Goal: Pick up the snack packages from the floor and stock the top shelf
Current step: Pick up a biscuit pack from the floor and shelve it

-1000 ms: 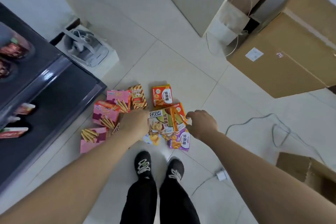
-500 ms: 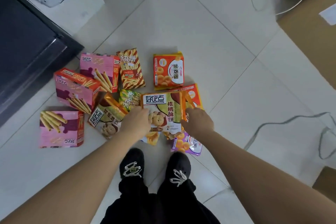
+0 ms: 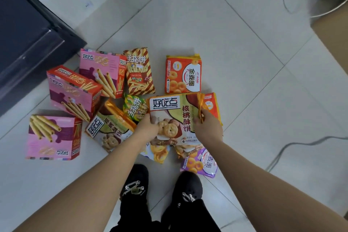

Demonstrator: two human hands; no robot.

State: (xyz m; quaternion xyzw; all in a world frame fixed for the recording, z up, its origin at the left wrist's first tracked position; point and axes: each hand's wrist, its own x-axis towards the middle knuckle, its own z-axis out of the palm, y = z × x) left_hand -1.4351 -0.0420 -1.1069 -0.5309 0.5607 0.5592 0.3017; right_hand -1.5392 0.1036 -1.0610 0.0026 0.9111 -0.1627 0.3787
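Head view gives us a pale tiled floor (image 3: 226,34) with wide bare tiles ahead and to the right of the pile. On the left a dark shelf unit (image 3: 28,43) closes that side, its corner just beside the nearest pink box. A cardboard carton (image 3: 332,30) sits at the far right edge, and a grey cable (image 3: 291,149) trails across the tiles to our right, well apart from the pile.

The snack packages (image 3: 139,73) lie clustered on the floor in front of our black shoes (image 3: 135,184). Three pink stick-biscuit boxes (image 3: 72,90) crowd the left. A striped bag and an orange ring-biscuit bag (image 3: 183,75) lie at the far side. A purple bag (image 3: 199,164) lies nearest our right foot.

On top of the middle of the pile is the walnut cookie bag (image 3: 173,111), overlapping the bags under it; we cannot tell whether it has left them. Both arms reach straight down to it. Our left hand (image 3: 147,128) grips its left edge, thumb on the printed face. Our right hand (image 3: 208,128) pinches its right edge by the gold seam.
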